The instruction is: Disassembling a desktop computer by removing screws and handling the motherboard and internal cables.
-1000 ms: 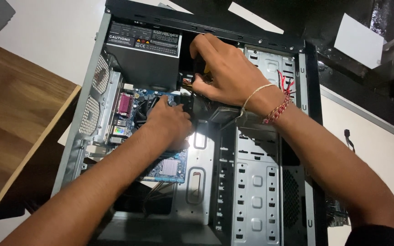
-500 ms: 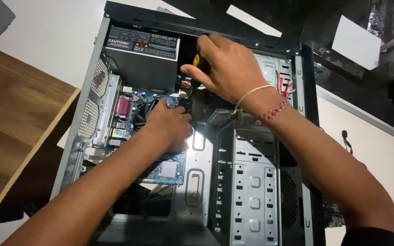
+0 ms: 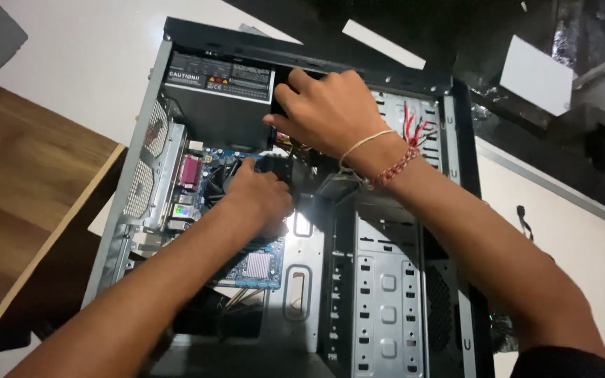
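Note:
An open grey computer case (image 3: 386, 294) lies on its side with both my hands inside it. My left hand (image 3: 257, 199) sits over the blue motherboard (image 3: 246, 269), fingers curled around a black part (image 3: 278, 166) beside the cooler. My right hand (image 3: 330, 115), with white and red threads on its wrist, reaches in next to the black power supply (image 3: 218, 105). Its fingers bend into the dark gap at the case's far edge, above some yellow wires (image 3: 293, 145). What they grip is hidden.
A wooden board (image 3: 29, 196) lies to the left of the case on the white floor (image 3: 78, 63). Red wires (image 3: 414, 126) hang by the metal drive cage (image 3: 393, 210). White paper pieces (image 3: 533, 73) and dark clutter lie beyond the case at the upper right.
My right hand has slid a little farther toward the case's far edge beside the power supply. My left hand has stayed on the black part over the motherboard.

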